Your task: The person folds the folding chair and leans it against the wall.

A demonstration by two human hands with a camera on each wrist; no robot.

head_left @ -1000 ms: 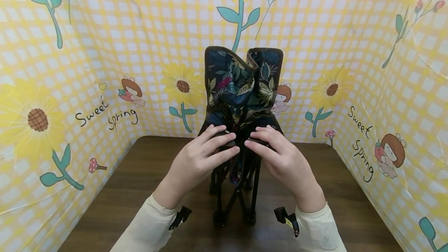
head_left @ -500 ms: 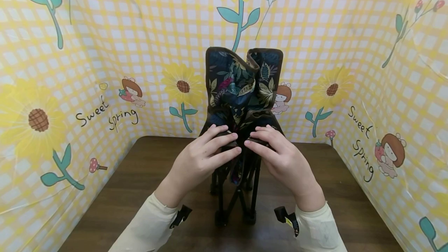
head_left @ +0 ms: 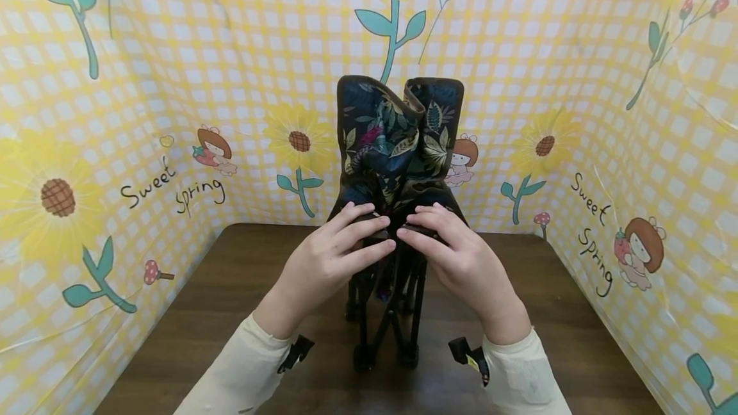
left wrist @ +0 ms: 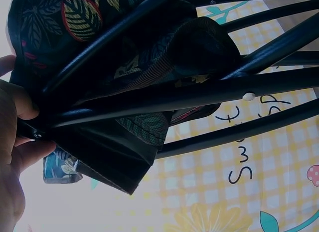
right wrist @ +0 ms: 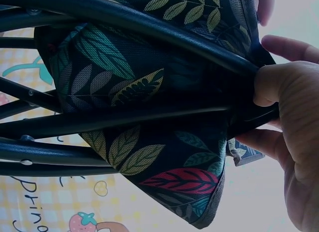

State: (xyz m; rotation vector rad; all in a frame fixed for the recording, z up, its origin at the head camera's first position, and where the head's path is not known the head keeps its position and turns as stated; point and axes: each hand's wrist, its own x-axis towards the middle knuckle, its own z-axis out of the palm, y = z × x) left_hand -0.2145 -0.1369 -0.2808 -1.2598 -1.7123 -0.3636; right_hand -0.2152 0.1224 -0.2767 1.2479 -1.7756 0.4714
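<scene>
A partly folded camping chair [head_left: 380, 136] with dark leaf-print fabric stands upright on the table, its back panel creased inward down the middle. My left hand [head_left: 323, 264] grips the near left top corner of the frame, fingers over the top. Its thumb and a finger pinch around the end joint of the black tubes [left wrist: 149, 105] in the left wrist view. My right hand [head_left: 469, 264] holds the matching right corner the same way. In the right wrist view the thumb lies against the tubes [right wrist: 164, 115] where they meet the fabric [right wrist: 189, 182]. Both hands hide the corner pieces from above.
The brown wooden table [head_left: 219, 338] lies under the chair. Yellow checked cloth walls [head_left: 248, 82] with printed flowers enclose it at the back and both sides. Crossed black legs [head_left: 386, 338] with thick feet stand near the table's front. Each sleeve cuff carries a small black wrist device.
My hands have come very slightly closer together, so the gap between their fingertips is narrower. The chair stays in nearly the same place, and the head view has shifted a little.
</scene>
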